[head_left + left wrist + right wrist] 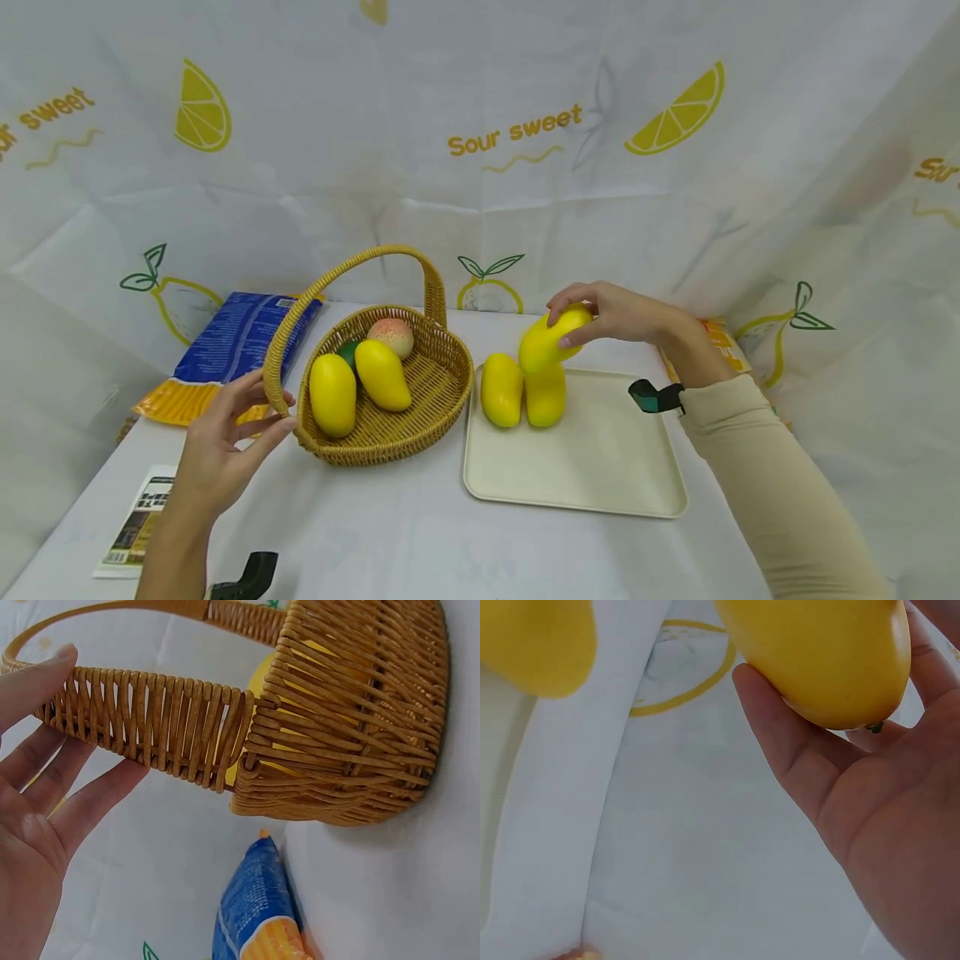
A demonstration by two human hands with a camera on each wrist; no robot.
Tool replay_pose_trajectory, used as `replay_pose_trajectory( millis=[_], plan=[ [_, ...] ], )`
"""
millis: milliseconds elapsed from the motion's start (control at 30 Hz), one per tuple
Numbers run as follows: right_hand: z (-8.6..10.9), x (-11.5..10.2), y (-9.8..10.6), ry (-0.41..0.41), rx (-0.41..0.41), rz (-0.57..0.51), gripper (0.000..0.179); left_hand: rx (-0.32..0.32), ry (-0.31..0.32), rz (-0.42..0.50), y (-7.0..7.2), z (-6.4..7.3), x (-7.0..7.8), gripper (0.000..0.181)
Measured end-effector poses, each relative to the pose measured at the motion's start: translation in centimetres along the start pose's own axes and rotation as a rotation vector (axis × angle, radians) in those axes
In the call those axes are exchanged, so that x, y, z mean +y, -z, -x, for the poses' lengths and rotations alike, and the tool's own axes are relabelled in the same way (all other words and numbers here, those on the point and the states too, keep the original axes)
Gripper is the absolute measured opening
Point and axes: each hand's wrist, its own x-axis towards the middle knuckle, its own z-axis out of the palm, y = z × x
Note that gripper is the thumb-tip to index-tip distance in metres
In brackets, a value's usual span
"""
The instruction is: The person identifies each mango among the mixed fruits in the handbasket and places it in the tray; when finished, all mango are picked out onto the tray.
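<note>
A yellow mango [542, 343] is held up in my right hand [618, 314], thumb and fingers on either side of it; the right wrist view shows the same mango [825, 660] with a small green stem end. Below it, two more mangoes [502, 392] lie at the left side of a cream tray [600, 467]. My left hand [217, 446] pinches the handle [150, 720] of a wicker basket [386, 454] near its left base. Inside the basket are two mangoes [333, 396], a peach [392, 335] and a partly hidden dark green fruit [348, 352].
Behind the basket on the left lies a blue and orange bag [232, 342]. A printed card [135, 529] lies at the table's left front. An orange package [723, 343] is partly hidden behind the right forearm. White patterned cloth [480, 200] hangs at the back.
</note>
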Motion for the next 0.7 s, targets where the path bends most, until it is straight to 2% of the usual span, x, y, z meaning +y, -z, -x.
replay_pose_trajectory(
  millis=[433, 700],
  plan=[
    [3.6, 4.0, 0.6, -0.082, 0.009, 0.037, 0.034, -0.003, 0.003, -0.013, 0.0, 0.0, 0.2, 0.076],
    [4.7, 6.2, 0.2, -0.109, -0.009, 0.016, 0.04, -0.002, 0.004, -0.011, 0.0, 0.0, 0.2, 0.075]
  ],
)
